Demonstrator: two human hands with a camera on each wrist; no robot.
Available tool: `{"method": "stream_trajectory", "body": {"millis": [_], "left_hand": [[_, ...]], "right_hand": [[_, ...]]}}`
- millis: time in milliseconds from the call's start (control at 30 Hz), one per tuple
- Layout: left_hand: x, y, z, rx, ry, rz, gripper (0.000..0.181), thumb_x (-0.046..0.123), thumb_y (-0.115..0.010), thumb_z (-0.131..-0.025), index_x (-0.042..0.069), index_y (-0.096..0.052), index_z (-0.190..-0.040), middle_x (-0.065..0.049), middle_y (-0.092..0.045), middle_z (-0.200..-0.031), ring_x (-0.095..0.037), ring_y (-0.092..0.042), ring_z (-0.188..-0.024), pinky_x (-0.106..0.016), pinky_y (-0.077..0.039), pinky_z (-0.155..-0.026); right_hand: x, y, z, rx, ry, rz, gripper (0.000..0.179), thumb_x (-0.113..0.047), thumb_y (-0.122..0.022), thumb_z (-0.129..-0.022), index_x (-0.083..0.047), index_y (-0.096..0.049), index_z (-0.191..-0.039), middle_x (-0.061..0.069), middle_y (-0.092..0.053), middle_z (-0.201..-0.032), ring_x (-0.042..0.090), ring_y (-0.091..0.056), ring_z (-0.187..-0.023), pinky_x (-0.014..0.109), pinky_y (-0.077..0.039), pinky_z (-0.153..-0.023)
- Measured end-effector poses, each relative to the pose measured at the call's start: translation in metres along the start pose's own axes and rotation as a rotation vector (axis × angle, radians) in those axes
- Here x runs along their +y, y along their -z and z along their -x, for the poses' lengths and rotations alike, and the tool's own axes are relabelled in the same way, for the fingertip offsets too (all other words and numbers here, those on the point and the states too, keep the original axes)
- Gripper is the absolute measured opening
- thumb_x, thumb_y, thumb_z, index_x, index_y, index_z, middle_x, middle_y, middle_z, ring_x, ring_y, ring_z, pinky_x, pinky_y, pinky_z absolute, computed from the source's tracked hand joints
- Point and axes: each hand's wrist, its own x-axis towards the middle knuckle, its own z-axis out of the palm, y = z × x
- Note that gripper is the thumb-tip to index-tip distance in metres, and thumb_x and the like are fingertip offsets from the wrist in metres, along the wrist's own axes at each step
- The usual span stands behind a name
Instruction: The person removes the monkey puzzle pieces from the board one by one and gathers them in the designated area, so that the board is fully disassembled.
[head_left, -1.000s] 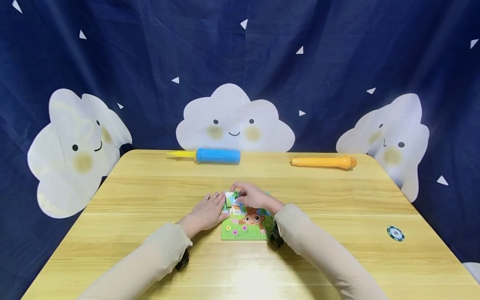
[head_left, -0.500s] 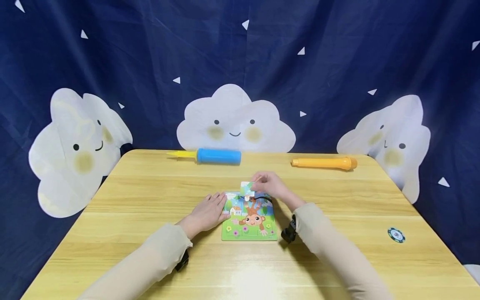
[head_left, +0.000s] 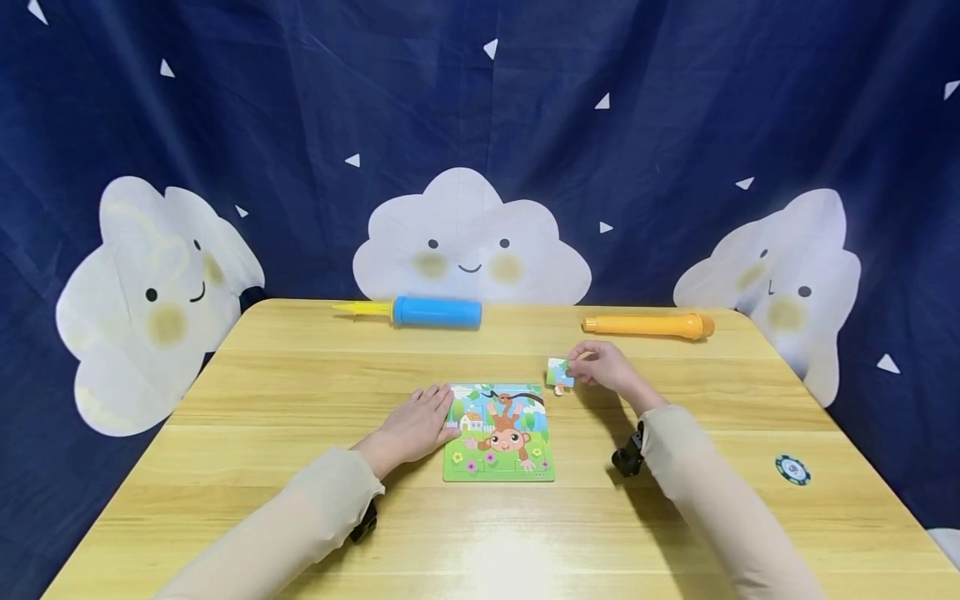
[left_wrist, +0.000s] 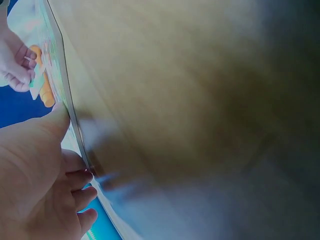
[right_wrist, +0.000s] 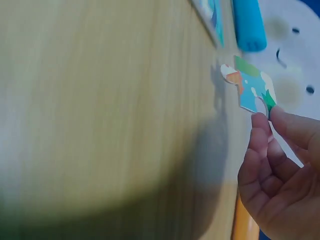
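A square puzzle board point(head_left: 498, 433) with a monkey, a small house and flowers on a green meadow lies flat on the table. My left hand point(head_left: 418, 425) rests at its left edge, fingers extended and thumb against the side. In the left wrist view, the left hand point(left_wrist: 45, 175) lies along the board's edge. To the right of the board and farther back, my right hand point(head_left: 603, 368) pinches a jigsaw piece point(head_left: 558, 374) between thumb and fingertips. The right wrist view shows the jigsaw piece point(right_wrist: 252, 82) held up at a slant, blue and green with a rounded tab.
At the back of the wooden table point(head_left: 315, 367) lie a blue hand pump point(head_left: 437, 312) with a yellow nozzle and an orange toy microphone point(head_left: 647, 326). A poker chip point(head_left: 792, 469) lies at the right. A dark blue curtain point(head_left: 645, 142) with clouds hangs behind.
The right hand has lifted the jigsaw piece from the upper left of the board and carried it right, past the board's edge. The left hand has stayed in place.
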Motion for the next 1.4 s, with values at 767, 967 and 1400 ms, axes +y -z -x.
{"method": "stream_trajectory", "body": {"millis": [767, 967, 1400], "left_hand": [[0.001, -0.001, 0.0, 0.004, -0.001, 0.001, 0.066, 0.043, -0.04, -0.097, -0.007, -0.031, -0.139, -0.021, -0.027, -0.145, -0.033, -0.023, -0.133, -0.044, -0.017, -0.109], [0.001, -0.002, -0.001, 0.004, 0.001, -0.006, 0.066, 0.043, -0.04, -0.097, -0.007, -0.032, -0.139, -0.02, -0.027, -0.145, -0.033, -0.023, -0.133, -0.044, -0.017, -0.109], [0.0, -0.001, -0.001, 0.0, 0.001, 0.001, 0.065, 0.042, -0.04, -0.097, -0.007, -0.032, -0.139, -0.02, -0.026, -0.145, -0.033, -0.022, -0.134, -0.044, -0.017, -0.109]], "right_hand": [[0.013, 0.009, -0.01, 0.002, -0.112, 0.203, 0.014, -0.009, -0.057, -0.091, 0.001, -0.064, -0.099, 0.006, -0.059, -0.072, 0.017, -0.048, -0.06, 0.026, -0.039, -0.051], [0.011, 0.008, -0.01, -0.001, -0.099, 0.2, 0.015, -0.007, -0.057, -0.091, 0.002, -0.063, -0.1, 0.006, -0.058, -0.072, 0.016, -0.049, -0.061, 0.027, -0.04, -0.052], [-0.024, -0.014, -0.006, -0.065, 0.12, 0.195, 0.023, -0.011, -0.058, -0.091, 0.004, -0.06, -0.108, 0.018, -0.061, -0.089, 0.033, -0.056, -0.074, 0.041, -0.05, -0.063]]}}
